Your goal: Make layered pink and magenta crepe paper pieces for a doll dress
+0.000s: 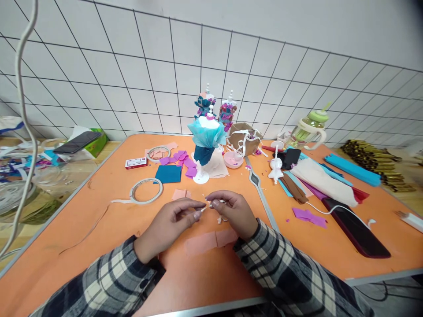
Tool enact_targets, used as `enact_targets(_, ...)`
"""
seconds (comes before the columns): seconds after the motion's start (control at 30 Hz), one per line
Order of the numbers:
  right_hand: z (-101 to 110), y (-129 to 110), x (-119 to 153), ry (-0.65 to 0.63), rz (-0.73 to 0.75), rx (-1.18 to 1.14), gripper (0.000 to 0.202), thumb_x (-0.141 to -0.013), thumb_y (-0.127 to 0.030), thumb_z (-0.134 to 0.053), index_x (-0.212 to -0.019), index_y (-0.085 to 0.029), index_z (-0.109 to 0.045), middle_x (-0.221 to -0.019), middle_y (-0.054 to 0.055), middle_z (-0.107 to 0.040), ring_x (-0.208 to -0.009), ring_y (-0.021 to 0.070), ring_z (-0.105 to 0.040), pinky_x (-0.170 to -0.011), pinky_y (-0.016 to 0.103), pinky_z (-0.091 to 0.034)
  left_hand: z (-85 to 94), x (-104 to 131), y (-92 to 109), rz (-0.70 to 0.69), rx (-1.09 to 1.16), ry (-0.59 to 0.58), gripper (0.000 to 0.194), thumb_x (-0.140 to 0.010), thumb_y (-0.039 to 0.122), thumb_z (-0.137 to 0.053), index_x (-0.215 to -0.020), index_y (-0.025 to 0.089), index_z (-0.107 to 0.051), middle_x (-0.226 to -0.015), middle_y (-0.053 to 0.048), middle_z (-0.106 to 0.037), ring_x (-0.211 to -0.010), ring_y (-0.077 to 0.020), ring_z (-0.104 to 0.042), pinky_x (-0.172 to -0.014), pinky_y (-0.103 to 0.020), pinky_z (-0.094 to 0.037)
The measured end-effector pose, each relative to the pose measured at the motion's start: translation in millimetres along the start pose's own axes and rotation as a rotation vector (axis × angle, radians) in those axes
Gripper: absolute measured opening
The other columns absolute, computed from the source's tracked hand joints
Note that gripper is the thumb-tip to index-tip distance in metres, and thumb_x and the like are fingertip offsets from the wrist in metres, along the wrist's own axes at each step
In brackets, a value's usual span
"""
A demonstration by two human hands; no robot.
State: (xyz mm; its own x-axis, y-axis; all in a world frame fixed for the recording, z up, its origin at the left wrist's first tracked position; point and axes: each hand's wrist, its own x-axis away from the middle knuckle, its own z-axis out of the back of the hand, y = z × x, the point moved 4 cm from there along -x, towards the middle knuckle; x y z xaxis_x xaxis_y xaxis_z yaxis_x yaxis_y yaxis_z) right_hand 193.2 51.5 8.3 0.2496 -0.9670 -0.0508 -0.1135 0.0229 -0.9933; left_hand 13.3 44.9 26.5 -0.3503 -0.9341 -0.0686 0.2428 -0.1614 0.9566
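My left hand [176, 220] pinches a tiny white piece [203, 209] between thumb and fingertips; its kind is too small to make out. Close beside it, my right hand [234, 211] is closed around something small and whitish, mostly hidden by the fingers. Below my right fingers a small whitish scrap [220, 219] shows. Peach paper strips [201, 243] lie flat on the table under my hands. Just beyond stands a dress-form figure [208, 138] on a white round base, wrapped in light and dark blue crepe paper. A folded peach paper piece [181, 194] lies near my left fingers.
A roll of white tape [146, 191], dark blue paper squares [168, 174] and purple pieces [190, 167] lie left. Two decorated figures [228, 112] stand behind. A pink bowl [233, 160], a bare white figure [276, 165], a phone [357, 229] and a bottle [309, 130] are right.
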Motion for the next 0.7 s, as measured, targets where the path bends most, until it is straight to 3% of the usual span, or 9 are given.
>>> enact_targets(0.2,3.5,-2.3,0.3,-0.095,-0.061,-0.006,0.021,-0.077,-0.032,-0.071,-0.092,-0.018,-0.076,-0.084,0.003,-0.072,-0.072,0.0152,-0.064,-0.072,0.031,-0.052,26.1,-1.3,5.5,-0.048,0.008,0.042,0.03,-0.081,0.033,-0.069,-0.107,0.023,-0.08,-0.107,-0.013,-0.076,-0.092,-0.0256,-0.07,-0.071,-0.032,-0.059)
enact_targets(0.37,-2.6,-0.6,3.3,-0.177,-0.076,0.094,0.02,-0.079,-0.03,-0.069,-0.093,-0.019,-0.076,-0.087,0.003,-0.072,-0.075,0.0158,-0.065,-0.073,0.03,-0.051,14.3,-2.8,3.3,-0.063,-0.105,0.074,0.021,-0.076,0.041,-0.078,-0.084,0.022,-0.082,-0.096,-0.01,-0.078,-0.1,-0.0275,-0.07,-0.09,-0.037,-0.056)
enact_targets(0.57,-6.6,0.1,4.8,-0.172,-0.042,0.232,0.021,-0.08,-0.028,-0.066,-0.095,-0.018,-0.076,-0.083,0.003,-0.072,-0.07,0.0153,-0.062,-0.069,0.03,-0.048,3.4,-2.0,1.1,-0.069,-0.231,0.101,0.02,-0.081,0.04,-0.074,-0.082,0.021,-0.08,-0.084,-0.007,-0.079,-0.08,-0.0227,-0.073,-0.077,-0.033,-0.057)
enact_targets(0.7,-8.0,2.3,5.8,-0.141,-0.086,0.214,0.021,-0.078,-0.03,-0.068,-0.093,-0.018,-0.077,-0.084,0.004,-0.074,-0.075,0.0176,-0.066,-0.074,0.033,-0.052,2.8,8.4,6.9,-0.182,-0.387,0.201,0.016,-0.085,0.032,-0.069,-0.081,0.02,-0.08,-0.089,-0.008,-0.078,-0.086,-0.0228,-0.073,-0.083,-0.034,-0.055)
